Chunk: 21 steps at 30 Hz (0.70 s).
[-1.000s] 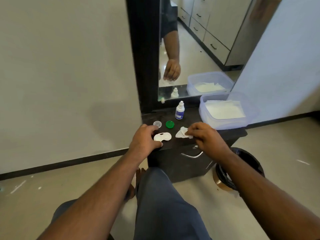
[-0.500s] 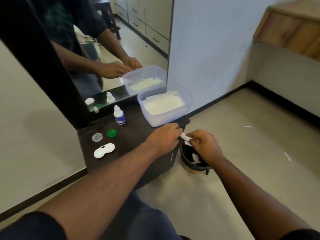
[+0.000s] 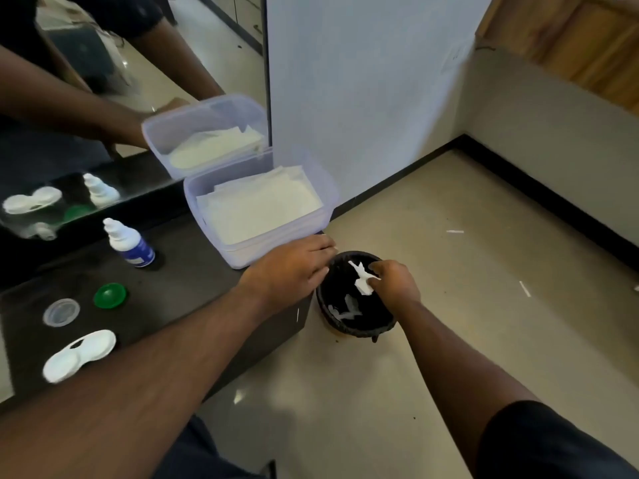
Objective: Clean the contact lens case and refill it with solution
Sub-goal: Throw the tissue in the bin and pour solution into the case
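nearby, tissue tub, bottle, bin below

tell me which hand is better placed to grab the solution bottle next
Probably the left. The left hand is open at the counter's edge, nearer the solution bottle; the right hand hangs over the bin, pinching a used tissue.

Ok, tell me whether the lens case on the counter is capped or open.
Open. The white lens case lies on the dark counter with no caps on it; the green cap and the clear cap sit apart beside it.
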Tool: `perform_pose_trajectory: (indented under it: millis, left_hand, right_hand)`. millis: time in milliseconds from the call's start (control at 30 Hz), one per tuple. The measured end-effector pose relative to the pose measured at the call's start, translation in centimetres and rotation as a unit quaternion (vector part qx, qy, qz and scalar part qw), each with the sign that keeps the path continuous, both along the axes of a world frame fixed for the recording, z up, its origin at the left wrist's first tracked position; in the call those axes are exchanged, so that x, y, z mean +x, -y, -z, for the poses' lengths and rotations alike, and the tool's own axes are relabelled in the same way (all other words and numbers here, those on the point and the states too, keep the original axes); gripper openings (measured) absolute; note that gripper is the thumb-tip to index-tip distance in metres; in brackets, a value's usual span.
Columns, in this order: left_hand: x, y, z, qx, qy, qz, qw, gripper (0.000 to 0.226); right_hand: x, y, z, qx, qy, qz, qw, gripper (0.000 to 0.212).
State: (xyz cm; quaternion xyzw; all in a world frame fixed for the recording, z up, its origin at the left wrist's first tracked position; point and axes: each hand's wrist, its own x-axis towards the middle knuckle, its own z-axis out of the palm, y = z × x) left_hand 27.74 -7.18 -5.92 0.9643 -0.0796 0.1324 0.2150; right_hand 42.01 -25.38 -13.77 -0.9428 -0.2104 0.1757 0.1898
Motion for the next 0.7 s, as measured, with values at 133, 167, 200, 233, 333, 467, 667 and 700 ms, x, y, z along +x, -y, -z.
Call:
perform_pose_trajectory:
  millis: [133, 167, 200, 233, 333, 467, 667, 700]
  left_hand:
    - [0.2, -0.1, 0.6, 0.019, 0.05, 0.016, 0.998, 0.033]
    - [0.3, -0.2, 0.8, 0.026, 0.054, 0.017, 0.998, 0.036]
    - [0.4, -0.3, 0.9, 0.029, 0.055, 0.017, 0.998, 0.037]
    - [0.5, -0.3, 1.0, 0.032, 0.055, 0.019, 0.998, 0.037]
    - [0.6, -0.4, 1.4, 0.048, 0.055, 0.023, 0.997, 0.037]
    - [0.3, -0.4, 1.3, 0.067, 0.054, 0.021, 0.996, 0.029]
    - [-1.2, 0.2, -0.3, 0.055, 0.011, -0.005, 0.998, 0.033]
    - [-2.0, 0.2, -0.7, 0.034, 0.004, -0.02, 0.999, 0.033]
  right_hand:
    - [1.0, -0.4, 2.7, -0.052, -0.011, 0.0, 0.999, 0.035]
    - [1.0, -0.5, 3.3, -0.063, -0.01, -0.004, 0.998, 0.034]
    - [0.9, -0.7, 3.8, -0.069, -0.01, -0.007, 0.998, 0.034]
    - [0.8, -0.9, 4.1, -0.072, -0.011, -0.009, 0.997, 0.034]
    - [0.1, -1.6, 4.5, -0.071, -0.019, -0.011, 0.997, 0.033]
    - [-1.6, -2.7, 2.7, -0.057, -0.006, -0.032, 0.998, 0.033]
    - [-6.8, -4.0, -2.2, -0.019, 0.021, -0.071, 0.997, 0.025]
    - [-7.8, -4.2, -3.1, -0.006, 0.027, -0.082, 0.996, 0.023]
